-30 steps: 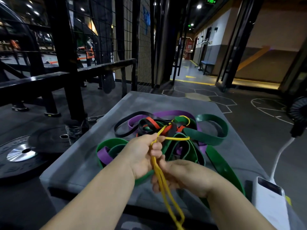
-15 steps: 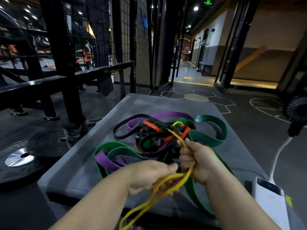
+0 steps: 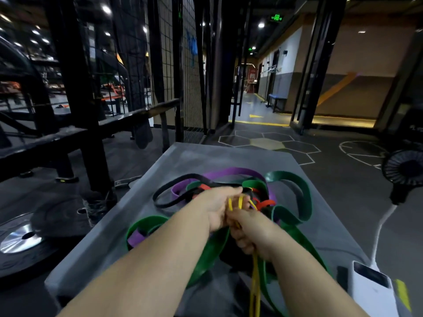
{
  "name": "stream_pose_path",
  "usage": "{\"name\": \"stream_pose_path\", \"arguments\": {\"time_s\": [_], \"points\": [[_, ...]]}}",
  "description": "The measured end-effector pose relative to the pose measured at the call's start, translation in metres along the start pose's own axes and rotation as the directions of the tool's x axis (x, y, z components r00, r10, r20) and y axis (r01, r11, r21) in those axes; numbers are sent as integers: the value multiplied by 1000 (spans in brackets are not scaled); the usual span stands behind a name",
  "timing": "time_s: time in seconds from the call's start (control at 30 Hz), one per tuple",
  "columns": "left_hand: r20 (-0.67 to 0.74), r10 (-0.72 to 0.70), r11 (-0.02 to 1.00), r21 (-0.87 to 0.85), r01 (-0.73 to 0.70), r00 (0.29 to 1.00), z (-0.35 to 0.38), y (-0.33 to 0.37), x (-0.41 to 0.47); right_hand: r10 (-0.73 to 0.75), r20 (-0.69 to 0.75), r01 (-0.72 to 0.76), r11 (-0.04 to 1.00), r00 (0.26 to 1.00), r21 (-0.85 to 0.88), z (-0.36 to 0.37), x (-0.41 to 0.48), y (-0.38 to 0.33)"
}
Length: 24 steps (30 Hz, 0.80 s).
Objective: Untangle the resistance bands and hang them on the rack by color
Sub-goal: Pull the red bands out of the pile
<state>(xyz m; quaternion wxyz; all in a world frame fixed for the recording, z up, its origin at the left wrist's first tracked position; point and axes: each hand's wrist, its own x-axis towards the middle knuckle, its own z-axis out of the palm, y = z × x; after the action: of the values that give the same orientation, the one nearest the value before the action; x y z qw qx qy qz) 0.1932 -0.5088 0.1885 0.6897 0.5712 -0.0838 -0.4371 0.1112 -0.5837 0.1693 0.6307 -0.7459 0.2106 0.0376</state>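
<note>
A tangle of resistance bands lies on a grey padded box (image 3: 206, 161): green bands (image 3: 295, 197), purple bands (image 3: 231, 173), a black band (image 3: 164, 197) and an orange-red band (image 3: 265, 203). My left hand (image 3: 219, 207) is at the middle of the pile with strands of the thin yellow band (image 3: 255, 287) wrapped over its fingers. My right hand (image 3: 251, 234) grips the same yellow band just below it, and the band runs down toward me between my forearms. Both hands are blurred by motion.
A black steel rack (image 3: 75, 92) with a horizontal bar stands to the left, with wire mesh panels behind it. Weight plates (image 3: 20, 241) lie on the floor at left. A white power bank (image 3: 375, 291) rests at the box's near right corner, and a black fan (image 3: 402, 172) stands at right.
My left hand has moved forward into the pile's middle. My right hand has come back below it, and the yellow band now hangs straight down toward me rather than out to the lower left.
</note>
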Motion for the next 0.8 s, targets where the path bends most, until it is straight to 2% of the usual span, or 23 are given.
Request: {"name": "stream_pose_path", "arguments": {"time_s": [0.1, 0.17, 0.2, 0.33, 0.47, 0.53, 0.6, 0.67, 0.73, 0.8], "points": [[-100, 123, 992, -13, -125, 987, 21, 54, 15, -96, -44, 97, 995, 994, 26, -20, 17, -36], [-150, 175, 977, -94, -190, 973, 32, 99, 20, -108, 4, 106, 982, 994, 154, -35, 21, -62], [-156, 186, 976, -81, -200, 970, 36, 119, 20, -111, 33, 101, 971, 993, 217, -42, 21, -71], [-96, 255, 945, 234, -227, 962, 49, 171, 8, -141, 79, 92, 891, 987, 445, -64, 35, -87], [30, 285, 883, 380, -274, 958, 66, 167, -13, -211, 161, 18, 655, 964, 755, -71, 39, -101], [98, 250, 860, 434, -267, 963, 69, 153, -20, -255, 130, 29, 539, 958, 842, -70, 35, -111], [171, 204, 831, 491, -263, 964, 67, 136, -25, -225, 48, 74, 502, 973, 862, -72, 32, -122], [214, 159, 812, 527, -251, 964, 60, 120, -26, -174, 9, 83, 513, 985, 854, -76, 33, -131], [222, 127, 818, 528, -229, 967, 49, 106, -27, -150, -6, 73, 450, 989, 890, -78, 32, -138], [249, 86, 842, 499, -204, 965, 40, 97, -28, -152, -30, 98, 467, 988, 879, -80, 33, -141]]}}
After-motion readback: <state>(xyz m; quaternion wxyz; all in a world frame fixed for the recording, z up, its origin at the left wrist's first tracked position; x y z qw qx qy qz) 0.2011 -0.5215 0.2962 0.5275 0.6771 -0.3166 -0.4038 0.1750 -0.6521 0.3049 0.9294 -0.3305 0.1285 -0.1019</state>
